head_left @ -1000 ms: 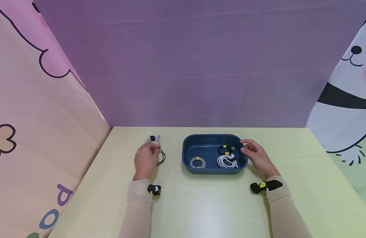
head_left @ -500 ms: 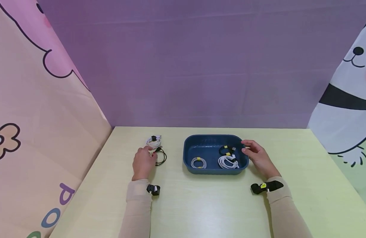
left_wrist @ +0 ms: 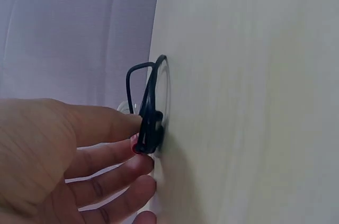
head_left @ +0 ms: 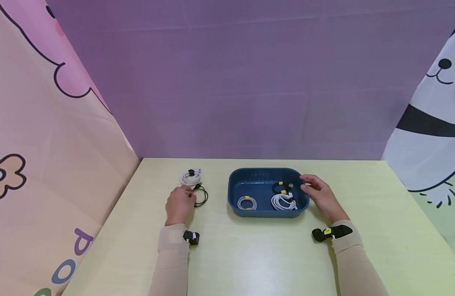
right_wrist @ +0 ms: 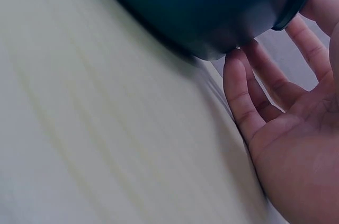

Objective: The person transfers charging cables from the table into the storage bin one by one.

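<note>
My left hand (head_left: 180, 205) pinches a coiled black cable (head_left: 201, 196) with a red tie between thumb and fingertips. In the left wrist view the black cable (left_wrist: 150, 99) stands up from the tabletop at the thumb's tip, with a bit of red below it. A coiled white cable (head_left: 191, 178) with a black tie lies just behind. At the right end of a dark blue plastic tray (head_left: 249, 213), my right hand (head_left: 321, 198) grips the rim. The right wrist view shows fingers under the blue tray's wall (right_wrist: 212, 12) and the thumb at its rim.
Inside the tray lie a grey-white coiled cable (head_left: 247, 202) with yellow ties, a white coiled cable (head_left: 283, 202), and a black coiled cable (head_left: 280, 187) with yellow ties. The pale wooden table (head_left: 249, 255) ends at a purple cloth backdrop (head_left: 249, 82).
My left hand has drawn back slightly from the white cable onto the black cable, which shifts a little. The right hand stays at the tray's rim.
</note>
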### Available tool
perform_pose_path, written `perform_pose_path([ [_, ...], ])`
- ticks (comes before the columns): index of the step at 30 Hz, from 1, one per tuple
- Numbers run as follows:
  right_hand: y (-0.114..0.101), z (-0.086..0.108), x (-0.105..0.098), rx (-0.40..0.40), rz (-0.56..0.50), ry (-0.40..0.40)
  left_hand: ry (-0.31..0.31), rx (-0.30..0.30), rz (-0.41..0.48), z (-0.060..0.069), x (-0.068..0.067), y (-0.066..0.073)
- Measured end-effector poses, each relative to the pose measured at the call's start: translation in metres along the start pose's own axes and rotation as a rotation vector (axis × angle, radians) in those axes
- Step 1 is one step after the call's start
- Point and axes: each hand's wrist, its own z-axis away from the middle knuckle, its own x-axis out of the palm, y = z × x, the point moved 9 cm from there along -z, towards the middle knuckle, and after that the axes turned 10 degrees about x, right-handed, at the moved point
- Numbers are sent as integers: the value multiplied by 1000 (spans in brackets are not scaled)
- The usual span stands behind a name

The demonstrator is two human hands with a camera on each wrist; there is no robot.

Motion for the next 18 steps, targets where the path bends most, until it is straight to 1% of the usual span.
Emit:
perform_pose_path([
  [3, 0, -1, 0, -7, -9, -5, 13, -6, 8, 0, -1, -2],
  [10, -2, 0, 1, 2, 1, 6, 25, -47, 15, 2, -1, -7],
  [18, -1, 1, 0, 18, 20, 9, 18, -79, 17, 4, 0, -7],
])
